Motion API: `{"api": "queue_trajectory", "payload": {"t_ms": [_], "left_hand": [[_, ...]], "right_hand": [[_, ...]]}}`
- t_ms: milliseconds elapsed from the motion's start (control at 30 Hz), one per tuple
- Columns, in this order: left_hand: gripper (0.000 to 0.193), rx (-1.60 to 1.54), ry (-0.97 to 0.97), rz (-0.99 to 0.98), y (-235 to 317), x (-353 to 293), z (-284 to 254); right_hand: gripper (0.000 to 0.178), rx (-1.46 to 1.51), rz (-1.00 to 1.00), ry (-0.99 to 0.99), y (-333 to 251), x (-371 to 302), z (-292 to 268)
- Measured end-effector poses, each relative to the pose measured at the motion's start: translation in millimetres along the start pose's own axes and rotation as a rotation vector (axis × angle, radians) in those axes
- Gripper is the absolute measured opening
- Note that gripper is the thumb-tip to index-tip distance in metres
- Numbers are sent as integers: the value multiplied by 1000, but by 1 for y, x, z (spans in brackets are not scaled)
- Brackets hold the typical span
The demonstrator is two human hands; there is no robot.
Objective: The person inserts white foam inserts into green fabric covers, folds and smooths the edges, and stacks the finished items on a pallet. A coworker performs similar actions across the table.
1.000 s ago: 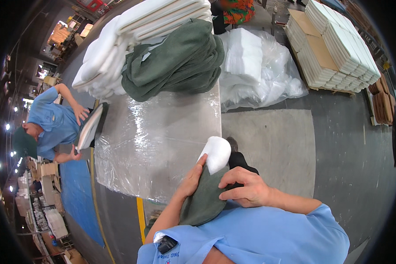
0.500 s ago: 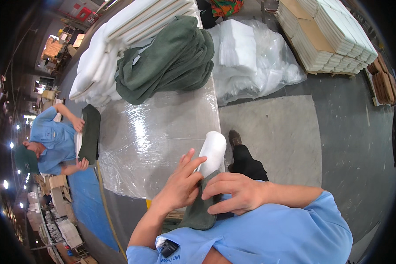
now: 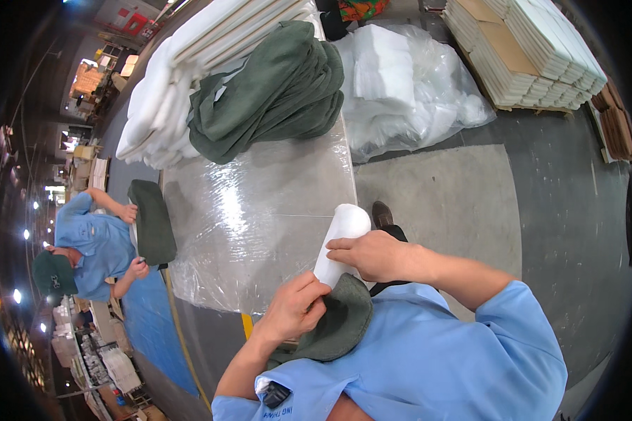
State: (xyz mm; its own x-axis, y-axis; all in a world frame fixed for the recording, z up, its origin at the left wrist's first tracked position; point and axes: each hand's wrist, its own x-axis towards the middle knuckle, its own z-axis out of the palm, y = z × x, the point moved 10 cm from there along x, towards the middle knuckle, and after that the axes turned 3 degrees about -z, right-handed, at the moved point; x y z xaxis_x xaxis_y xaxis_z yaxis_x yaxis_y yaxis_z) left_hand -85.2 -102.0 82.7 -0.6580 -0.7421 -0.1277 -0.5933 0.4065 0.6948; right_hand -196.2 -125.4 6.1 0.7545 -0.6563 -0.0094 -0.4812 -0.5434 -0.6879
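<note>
A white padded piece point(image 3: 346, 223), rounded at its far end, sticks up out of a dark green fabric cover point(image 3: 344, 316) close to my body. My left hand point(image 3: 293, 306) pinches the cover's edge where the white piece enters it. Across the white piece lies my right hand point(image 3: 373, 255), its fingers closed against the side; the thumb is hidden. The cover's lower part rests against my shirt and partly passes behind my left wrist.
A plastic-wrapped table point(image 3: 260, 189) bears a pile of green covers point(image 3: 267, 98) and stacked white padding point(image 3: 154, 105). Right of it are a clear bag of white padding point(image 3: 414, 91) and a pallet stack point(image 3: 534, 56). A co-worker point(image 3: 95, 238) at left holds another green cover point(image 3: 151, 221).
My right hand has moved from the cover up onto the white piece. My left hand has shifted down to the cover's edge, and the cover's opening has folded outward to the right.
</note>
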Motion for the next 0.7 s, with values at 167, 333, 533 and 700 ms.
{"api": "queue_trajectory", "payload": {"t_ms": [167,333,533,700], "left_hand": [[25,-1,80,-65,-8,-4,-2],[27,-39,78,-81,-10,3,2],[27,-58,26,-150,-13,21,9],[29,-51,-19,-192,-14,22,14]], "right_hand": [[42,458,-56,358,24,-29,-40],[38,906,243,-136,45,-63,49],[65,1944,434,-281,50,-62,180],[66,2008,428,-336,20,-53,160]]}}
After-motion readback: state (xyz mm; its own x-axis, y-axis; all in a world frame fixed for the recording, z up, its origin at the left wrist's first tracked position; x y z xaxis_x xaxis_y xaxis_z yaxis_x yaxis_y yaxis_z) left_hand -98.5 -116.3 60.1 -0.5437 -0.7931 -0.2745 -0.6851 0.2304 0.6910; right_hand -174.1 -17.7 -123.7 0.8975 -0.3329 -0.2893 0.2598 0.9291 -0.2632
